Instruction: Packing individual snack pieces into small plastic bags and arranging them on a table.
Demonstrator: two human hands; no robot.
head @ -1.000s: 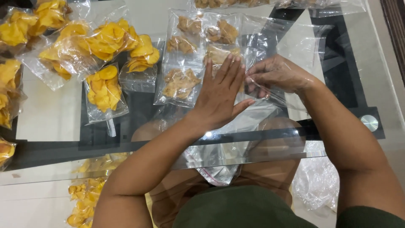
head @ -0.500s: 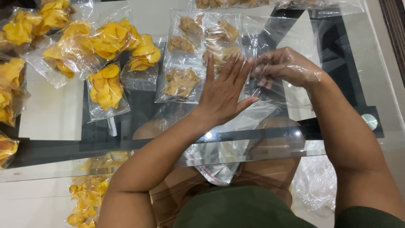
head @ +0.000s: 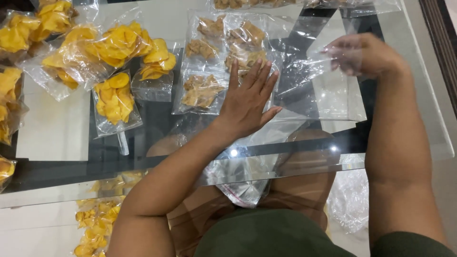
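The left hand (head: 247, 102) presses flat, fingers spread, pinning packets of brown snacks (head: 223, 57) to the glass tabletop (head: 57, 128), while the right hand's (head: 364, 54) pinched fingers lift an empty clear bag (head: 323, 90) beside them.

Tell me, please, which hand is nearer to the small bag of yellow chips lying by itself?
Left. The left hand lies flat just right of the yellow chip bag; the right hand is far right, holding an empty clear bag.

Both forearms are bare to above the elbow; a dark olive-green short-sleeved shirt (head: 266, 233) covers the chest and right shoulder.
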